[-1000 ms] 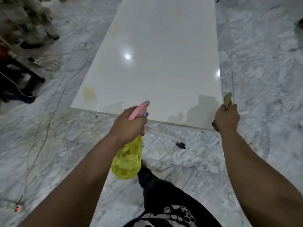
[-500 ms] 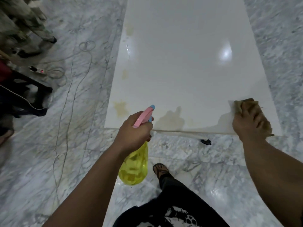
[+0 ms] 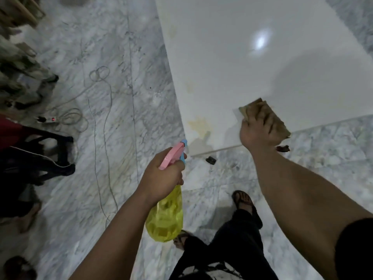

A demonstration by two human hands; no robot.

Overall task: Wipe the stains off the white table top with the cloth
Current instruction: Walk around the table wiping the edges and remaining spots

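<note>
In the head view, your right hand (image 3: 259, 134) sits right of centre in the frame, pressed flat with its fingers spread over the brown cloth (image 3: 266, 115), which lies on the near edge of the white worktop (image 3: 232, 57); the cloth's far corner pokes out beyond your fingertips, and its right corner overhangs the worktop's edge. Your left hand (image 3: 161, 176) is at lower centre, closed tight around the neck of a spray bottle (image 3: 165, 219) with a yellow see-through body and a pink and blue trigger head pointing toward the worktop's near left corner. The bottle hangs over the marble floor (image 3: 111, 138), clear of the worktop. Yellowish stains (image 3: 198, 125) mark the worktop near that left corner, just left of the cloth, and fainter ones run up along its left edge toward the top of the frame. A bright light reflection shows on the worktop in the upper right. Thin cables (image 3: 101, 93) loop across the floor in the left half of the frame, leading to a power strip (image 3: 48, 119) at the left. A dark chair (image 3: 40, 156) stands at the left edge. Your sandalled foot (image 3: 243, 201) and dark trousers fill the bottom centre.
</note>
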